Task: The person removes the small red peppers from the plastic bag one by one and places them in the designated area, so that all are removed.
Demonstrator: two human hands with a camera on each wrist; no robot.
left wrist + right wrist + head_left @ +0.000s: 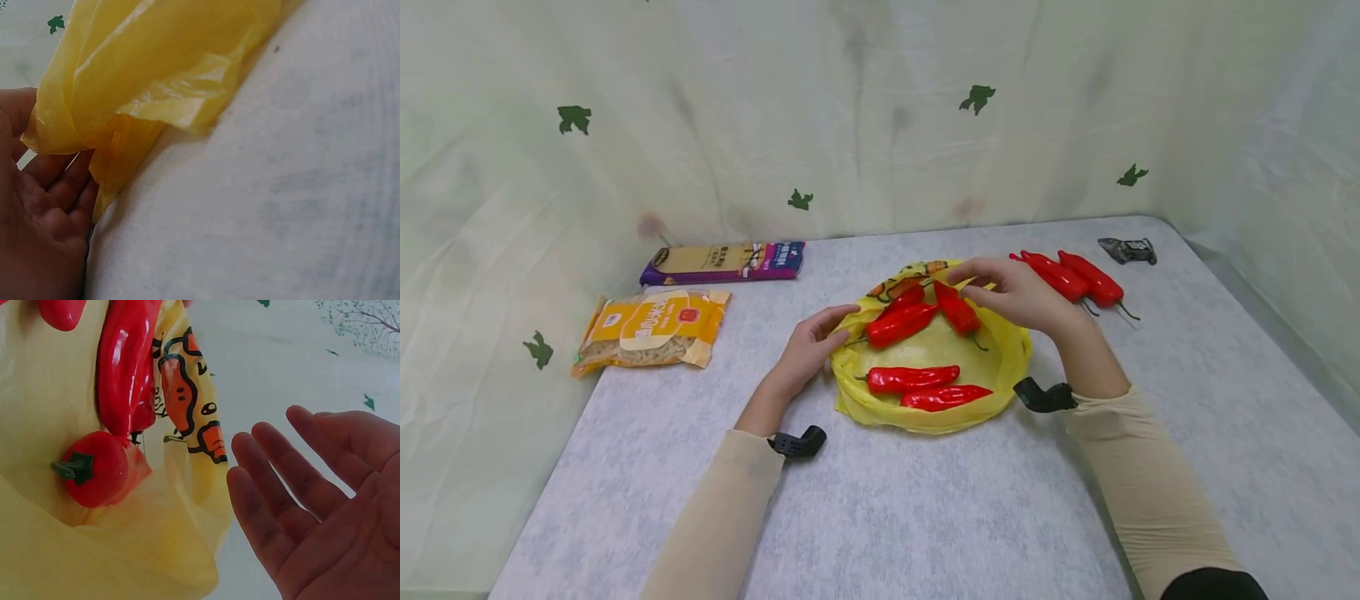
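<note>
A yellow plastic bag (929,422) lies spread in a round, bowl-like shape on the table, cartoon print on its far rim. Several glossy red peppers (901,325) with green stems lie inside, some at the back and others at the front. My left hand (806,350) rests against the bag's left rim; folds of plastic hide its fingertips in the left wrist view. Over the bag's far right side is my right hand (1018,293), fingers loosely extended and holding nothing. The right wrist view shows this hand (325,500) apart from the nearest pepper (100,469).
More red peppers (1093,279) lie right of the bag, partly behind my right hand. A small black packet (1127,250) sits at the far right. To the left are an orange food packet (655,327) and a long purple-and-gold packet (722,262). A pale curtain (880,125) hangs behind the table.
</note>
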